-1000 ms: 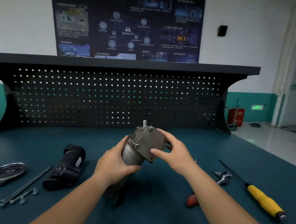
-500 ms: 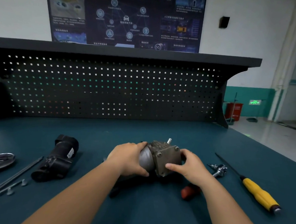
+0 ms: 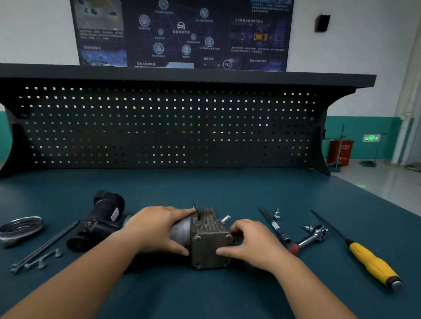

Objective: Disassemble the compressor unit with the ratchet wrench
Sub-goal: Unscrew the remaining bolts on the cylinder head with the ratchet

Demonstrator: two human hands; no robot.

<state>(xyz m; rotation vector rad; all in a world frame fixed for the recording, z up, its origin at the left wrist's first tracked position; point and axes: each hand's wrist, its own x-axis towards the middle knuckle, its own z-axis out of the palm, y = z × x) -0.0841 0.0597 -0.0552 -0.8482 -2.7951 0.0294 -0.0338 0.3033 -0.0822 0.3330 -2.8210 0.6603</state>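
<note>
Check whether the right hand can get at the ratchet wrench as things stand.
Probably yes. The ratchet wrench lies right beside the right hand, with nothing between them. That hand grips the compressor unit, so it would have to let go first; the left hand holds it too.

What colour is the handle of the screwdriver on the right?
Yellow; the screwdriver handle shows best in the head view.

Plenty of room for us along the near edge of the bench [image 3: 212, 305] and the far strip under the pegboard [image 3: 166, 127]; toward the left edge the black housing [image 3: 98, 223], long rods [image 3: 45, 246] and metal dish [image 3: 19, 229] crowd things; right of the compressor unit [image 3: 209, 244], the ratchet wrench [image 3: 306, 242], extension bar [image 3: 274, 225] and yellow screwdriver [image 3: 371, 265] block us.
</note>
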